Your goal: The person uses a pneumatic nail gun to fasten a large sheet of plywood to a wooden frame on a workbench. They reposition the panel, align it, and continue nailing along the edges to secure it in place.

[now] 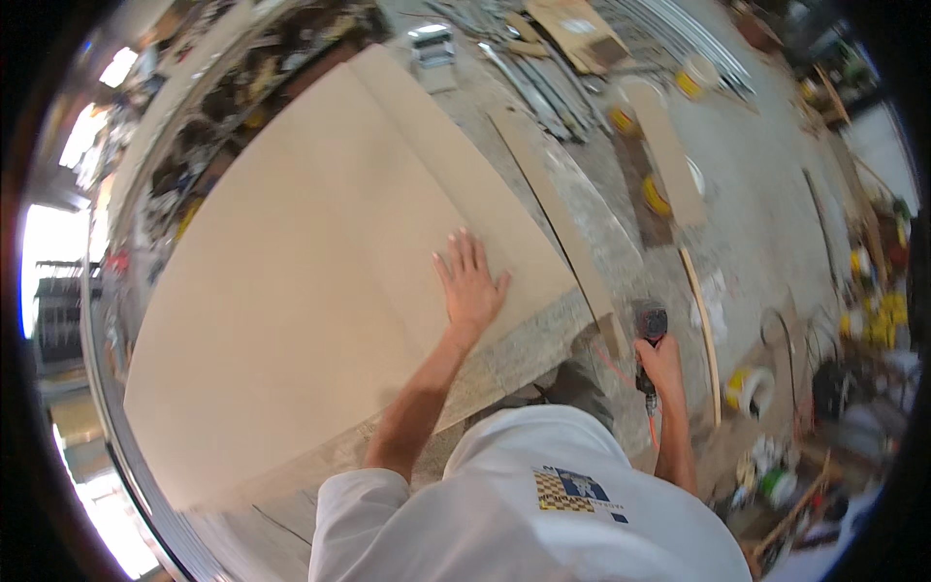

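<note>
A large pale beige sheet of board [281, 281] lies over a worn grey table, with a long lengthwise seam or overlap near its right part. My left hand [470, 286] is pressed flat on it, fingers stretched out, holding nothing. Over to the right, past the table's edge, my right hand [662, 364] is wrapped round the handle of a black air nail gun [652, 318], its round head pointing away from me. An orange hose [653, 432] hangs from the handle's end. The gun's nose is hidden. A narrow board strip [553, 209] lies right of the sheet.
Metal rails [543, 97] lie at the far side beside a small metal box [433, 47]. To the right, a plank [664, 150] rests over yellow-and-white buckets [626, 121]. A thin wooden strip [703, 335] and a white bucket [750, 391] are nearby. Cluttered shelving [242, 97] borders the far left.
</note>
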Action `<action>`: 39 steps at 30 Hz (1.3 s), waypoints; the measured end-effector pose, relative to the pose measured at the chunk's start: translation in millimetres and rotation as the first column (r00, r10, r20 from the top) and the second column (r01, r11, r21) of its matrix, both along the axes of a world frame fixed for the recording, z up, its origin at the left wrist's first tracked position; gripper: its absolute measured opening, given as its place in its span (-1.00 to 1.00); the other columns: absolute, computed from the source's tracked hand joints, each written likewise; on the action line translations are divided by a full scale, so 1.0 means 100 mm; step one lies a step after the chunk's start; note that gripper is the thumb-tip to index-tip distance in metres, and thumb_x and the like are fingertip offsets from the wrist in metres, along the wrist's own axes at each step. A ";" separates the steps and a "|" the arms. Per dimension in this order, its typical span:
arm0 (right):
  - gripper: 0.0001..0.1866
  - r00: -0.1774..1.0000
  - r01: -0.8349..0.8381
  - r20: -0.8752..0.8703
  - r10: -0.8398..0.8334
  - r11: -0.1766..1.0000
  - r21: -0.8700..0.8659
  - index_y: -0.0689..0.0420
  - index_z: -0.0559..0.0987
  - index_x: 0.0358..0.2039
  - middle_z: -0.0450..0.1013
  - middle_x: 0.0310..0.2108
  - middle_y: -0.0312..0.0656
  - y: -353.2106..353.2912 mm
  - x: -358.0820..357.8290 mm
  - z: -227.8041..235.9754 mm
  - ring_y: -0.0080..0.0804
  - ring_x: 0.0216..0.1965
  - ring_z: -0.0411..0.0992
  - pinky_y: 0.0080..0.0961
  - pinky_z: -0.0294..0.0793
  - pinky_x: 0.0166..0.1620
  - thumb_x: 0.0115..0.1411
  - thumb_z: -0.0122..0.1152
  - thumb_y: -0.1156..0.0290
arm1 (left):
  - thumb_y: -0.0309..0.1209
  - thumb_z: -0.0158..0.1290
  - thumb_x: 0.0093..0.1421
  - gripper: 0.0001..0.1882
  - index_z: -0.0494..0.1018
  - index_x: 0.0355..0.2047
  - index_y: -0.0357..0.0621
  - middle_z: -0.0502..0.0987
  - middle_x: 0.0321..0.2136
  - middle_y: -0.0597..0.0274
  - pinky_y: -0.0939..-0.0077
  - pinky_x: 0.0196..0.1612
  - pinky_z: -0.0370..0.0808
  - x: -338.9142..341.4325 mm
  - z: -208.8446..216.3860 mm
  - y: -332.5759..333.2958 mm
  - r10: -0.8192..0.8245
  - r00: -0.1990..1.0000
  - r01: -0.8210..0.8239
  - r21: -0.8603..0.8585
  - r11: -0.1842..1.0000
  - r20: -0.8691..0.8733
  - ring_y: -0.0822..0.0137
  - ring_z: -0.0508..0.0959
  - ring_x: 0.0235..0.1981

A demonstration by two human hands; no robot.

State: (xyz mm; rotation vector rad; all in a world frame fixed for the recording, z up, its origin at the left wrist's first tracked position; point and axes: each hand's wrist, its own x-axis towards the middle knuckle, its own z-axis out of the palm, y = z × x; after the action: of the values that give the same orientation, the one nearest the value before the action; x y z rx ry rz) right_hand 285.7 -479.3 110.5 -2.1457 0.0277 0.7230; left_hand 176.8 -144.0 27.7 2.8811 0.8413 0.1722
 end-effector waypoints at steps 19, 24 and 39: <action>-0.19 0.600 -0.620 0.430 0.675 0.731 -0.284 0.45 0.01 0.41 -0.10 0.44 0.29 1.17 1.46 -1.51 0.30 0.38 0.04 0.07 0.22 0.33 0.29 0.21 0.49 | -0.03 0.07 0.31 -0.10 0.01 0.44 -0.33 0.00 0.47 -0.11 -0.13 0.48 -0.13 0.03 -0.01 -1.64 0.315 0.948 -0.308 -0.107 0.945 0.050 -0.04 -0.04 0.50; -0.19 0.637 -0.593 0.455 0.623 0.772 -0.227 0.29 0.05 0.43 -0.04 0.44 0.21 0.90 1.33 -1.46 0.23 0.39 0.07 0.04 0.21 0.35 0.27 0.24 0.49 | -0.15 0.13 0.28 -0.13 0.02 0.44 -0.32 0.01 0.46 -0.11 -0.08 0.49 -0.10 -0.13 -0.04 -1.75 0.267 0.962 -0.260 -0.128 0.957 0.048 -0.04 -0.03 0.50; -0.51 0.897 -0.162 0.409 0.168 0.985 -0.050 0.32 0.43 0.19 0.44 0.14 0.09 -1.45 0.12 -1.66 -0.02 0.15 0.45 -0.19 0.44 0.16 0.25 0.23 0.53 | -0.11 -0.01 0.39 -0.22 0.01 0.44 -0.31 0.09 0.45 -0.07 -0.10 0.48 -0.10 -0.60 -0.11 -0.72 0.240 0.962 -0.226 -0.115 0.967 0.130 -0.02 0.03 0.49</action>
State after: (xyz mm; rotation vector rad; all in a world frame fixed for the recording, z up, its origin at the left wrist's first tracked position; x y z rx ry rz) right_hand 297.4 -623.9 -55.6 -2.2940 -0.3805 0.3482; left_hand 116.7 -215.6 16.5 2.6342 1.1255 0.3460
